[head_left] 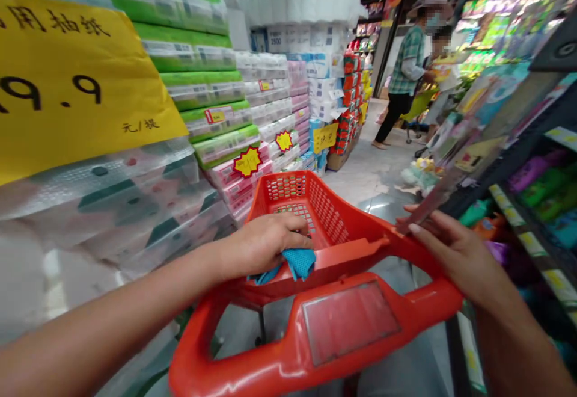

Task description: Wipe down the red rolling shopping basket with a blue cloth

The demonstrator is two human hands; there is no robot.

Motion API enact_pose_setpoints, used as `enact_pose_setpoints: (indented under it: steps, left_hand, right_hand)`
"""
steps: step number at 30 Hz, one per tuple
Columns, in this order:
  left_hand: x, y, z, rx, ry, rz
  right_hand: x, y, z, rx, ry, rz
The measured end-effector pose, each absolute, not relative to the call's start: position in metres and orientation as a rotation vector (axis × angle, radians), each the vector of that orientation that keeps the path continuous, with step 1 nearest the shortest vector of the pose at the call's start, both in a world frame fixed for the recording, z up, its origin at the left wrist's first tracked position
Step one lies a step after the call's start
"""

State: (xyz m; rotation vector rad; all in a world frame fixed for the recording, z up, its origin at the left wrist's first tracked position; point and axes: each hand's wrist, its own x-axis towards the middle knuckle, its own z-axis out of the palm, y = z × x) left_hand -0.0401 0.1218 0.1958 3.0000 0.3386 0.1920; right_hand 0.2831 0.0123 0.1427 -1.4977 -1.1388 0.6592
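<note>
A red plastic shopping cart stands right in front of me, its handle nearest my body. My left hand is closed on a blue cloth, pressed against the near rim of the basket. Part of the cloth hangs out below the fingers. Beside the cart's right rim is my right hand, its fingers stretched and apart. They are around the lower end of a narrow hanging strip; whether they touch it I cannot tell.
Stacked tissue packs line the left side, with a large yellow price sign. A shelf of colourful bags stands at the right. Farther along the aisle, a person in a checked shirt stands near another person.
</note>
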Motion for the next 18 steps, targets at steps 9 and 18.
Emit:
enact_pose_setpoints:
  steps: [9, 18]
  left_hand:
    - [0.058, 0.132, 0.183, 3.192, 0.052, 0.154]
    - [-0.055, 0.086, 0.211, 2.971, 0.603, 0.146]
  right_hand:
    - [0.281, 0.015, 0.142, -1.452, -1.219, 0.679]
    - [0.281, 0.020, 0.141, -1.465, -1.219, 0.667]
